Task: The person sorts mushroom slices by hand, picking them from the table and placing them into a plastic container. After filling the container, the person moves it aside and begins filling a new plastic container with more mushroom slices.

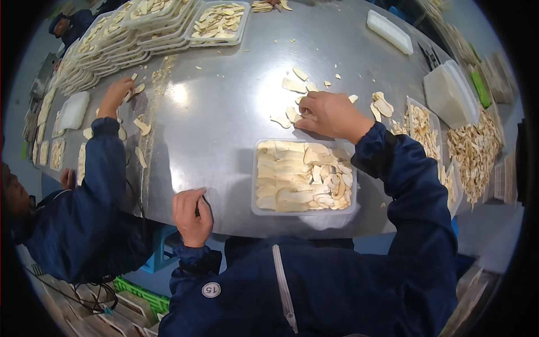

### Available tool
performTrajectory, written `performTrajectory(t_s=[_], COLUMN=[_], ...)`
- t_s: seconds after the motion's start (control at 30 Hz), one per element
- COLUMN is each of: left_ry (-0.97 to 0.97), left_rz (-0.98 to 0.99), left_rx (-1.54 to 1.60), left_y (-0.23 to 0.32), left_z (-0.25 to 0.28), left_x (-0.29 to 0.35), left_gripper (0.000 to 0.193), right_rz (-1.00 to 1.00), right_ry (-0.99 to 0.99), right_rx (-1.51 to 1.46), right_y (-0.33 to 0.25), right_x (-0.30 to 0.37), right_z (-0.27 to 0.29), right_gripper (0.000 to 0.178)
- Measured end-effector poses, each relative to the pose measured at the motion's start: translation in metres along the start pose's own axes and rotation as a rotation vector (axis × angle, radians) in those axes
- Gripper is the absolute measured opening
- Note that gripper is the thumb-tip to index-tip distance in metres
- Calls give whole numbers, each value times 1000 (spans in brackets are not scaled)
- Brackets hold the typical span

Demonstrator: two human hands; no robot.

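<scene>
1. Holds the right hand (328,115) palm down and low over loose, pale cream, mushroom-like slices (293,85) on a smooth, grey metal table (219,112), with fingers bent toward the surface; cannot tell whether a slice is pinched beneath them.
2. Rests the left hand (192,218) at the table's near edge, with fingers and thumb loosely curled; appears to grip nothing.
3. Has a shallow, rectangular, clear plastic tray (303,214) near the body, just below the right hand; contains long, flat cream slices (281,175) in overlapping rows on the left, and smaller, irregular, brown-edged slices (337,185) in a jumble on the right.
4. Shows, right of the right hand, a small cluster of slices (382,105); farther right, open trays of cut pieces (438,135), a tilted, translucent white plastic tub (452,92) and a large brown-and-cream heap of pieces (477,149).
5. Shows, at the far side, stacked clear trays (132,53) of pale slices, with another filled tray (219,42) beside; toward the right, a long white plastic tray (389,32).
6. Includes, on the left, a co-worker's hand (117,96) in a navy-blue sleeve (105,146), near a few scattered slices (142,124).
</scene>
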State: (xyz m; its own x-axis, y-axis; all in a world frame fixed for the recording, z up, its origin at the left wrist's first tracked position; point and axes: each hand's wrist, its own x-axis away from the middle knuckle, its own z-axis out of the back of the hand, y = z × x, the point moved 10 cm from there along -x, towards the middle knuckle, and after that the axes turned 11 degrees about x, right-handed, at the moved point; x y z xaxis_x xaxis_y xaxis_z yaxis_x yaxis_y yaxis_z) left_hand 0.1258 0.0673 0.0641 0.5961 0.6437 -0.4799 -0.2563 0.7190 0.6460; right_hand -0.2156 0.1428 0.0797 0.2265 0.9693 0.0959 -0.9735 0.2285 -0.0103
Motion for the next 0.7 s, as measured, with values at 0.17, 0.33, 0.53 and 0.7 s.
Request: performTrajectory(t_s=[0.17,0.33,0.53,0.7], left_ry=[10,16,7,5], left_rz=[1,-4,-4,-2], left_rx=[2,9,10,4], left_y=[1,1,1,1], left_z=[-1,0,0,0], left_x=[-1,-2,-3,-2], left_gripper=[24,23,24,24], right_rz=[-97,-165,-65,-137], right_ry=[92,126,74,-90], right_rx=[48,60,-27,-226], right_y=[31,66,42,55], right_x=[-14,-39,-59,-56], right_z=[-4,-4,-16,-30], right_gripper=[26,24,26,31])
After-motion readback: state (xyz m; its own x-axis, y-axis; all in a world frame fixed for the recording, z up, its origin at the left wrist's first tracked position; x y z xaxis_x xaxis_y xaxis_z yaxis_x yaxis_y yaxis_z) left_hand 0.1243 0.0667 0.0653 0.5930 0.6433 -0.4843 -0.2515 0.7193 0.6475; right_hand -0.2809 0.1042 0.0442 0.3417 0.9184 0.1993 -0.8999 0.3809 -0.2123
